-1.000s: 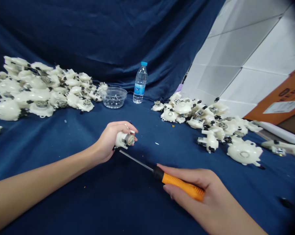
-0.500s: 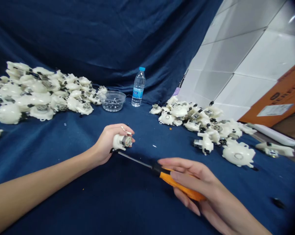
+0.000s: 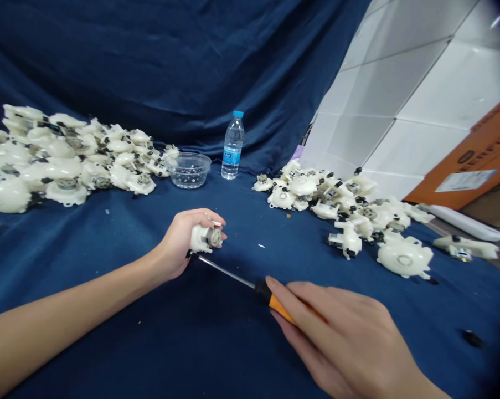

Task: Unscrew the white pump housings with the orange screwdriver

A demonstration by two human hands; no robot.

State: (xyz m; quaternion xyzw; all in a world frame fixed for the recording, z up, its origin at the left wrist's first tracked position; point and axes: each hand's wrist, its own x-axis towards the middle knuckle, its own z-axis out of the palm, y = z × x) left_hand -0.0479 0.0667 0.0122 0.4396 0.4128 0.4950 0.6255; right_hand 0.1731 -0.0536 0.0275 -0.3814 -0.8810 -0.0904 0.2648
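Observation:
My left hand (image 3: pixel 183 238) is closed around a white plastic housing with a small metal motor (image 3: pixel 204 238), held above the blue cloth. Its motor end faces right, and the fingers hide part of the far side. My right hand (image 3: pixel 341 338) grips the orange and black handle of a screwdriver (image 3: pixel 228 275), palm over the handle. The metal shaft slants up to the left, and its tip meets a small black part on the underside of the housing. Exactly how the tip sits there is too small to tell.
A heap of similar white housings (image 3: pixel 62 149) lies at the left, and another heap (image 3: pixel 316 194) at the right. A clear plastic bowl (image 3: pixel 188 172) with small bits stands beside a water bottle (image 3: pixel 232 147). White boxes (image 3: pixel 399 100) and an orange box (image 3: pixel 465 166) line the right side.
My right hand has rolled over the screwdriver handle, from loose fingers alongside it to a closed grip covering most of it. My left hand and the housing have barely moved.

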